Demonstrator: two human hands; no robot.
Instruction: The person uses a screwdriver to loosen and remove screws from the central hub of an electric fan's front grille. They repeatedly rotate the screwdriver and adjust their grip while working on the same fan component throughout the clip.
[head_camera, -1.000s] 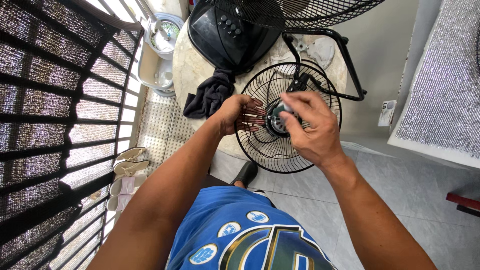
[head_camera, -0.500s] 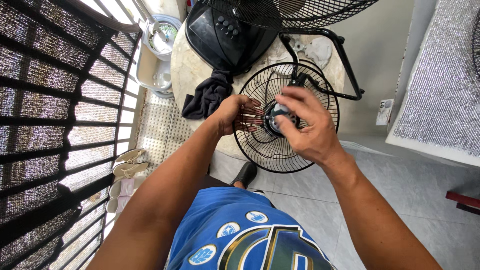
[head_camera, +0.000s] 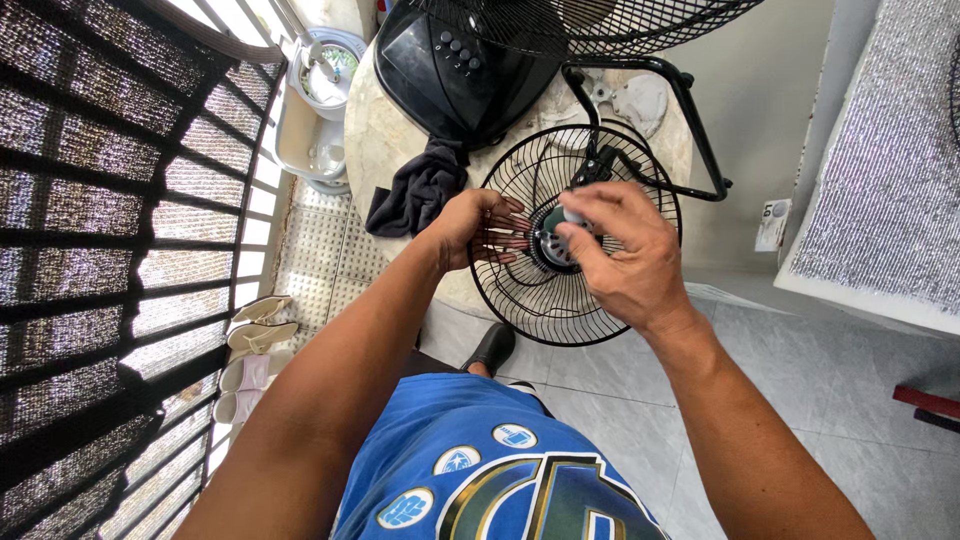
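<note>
Tabletop fan grille (head_camera: 560, 300) seemingly under right hand (head_camera: 620, 260)

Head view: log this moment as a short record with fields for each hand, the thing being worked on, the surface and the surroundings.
left hand: left hand flat against the wire grille, fingers spread
right hand: right hand at the grille's centre hub, fingertips pinched on it
worked thing: round black fan grille, standing on edge
surface: pale round table
nearby: dark cloth, black fan base with buttons
floor: grey tiles, sandals by the gate
</note>
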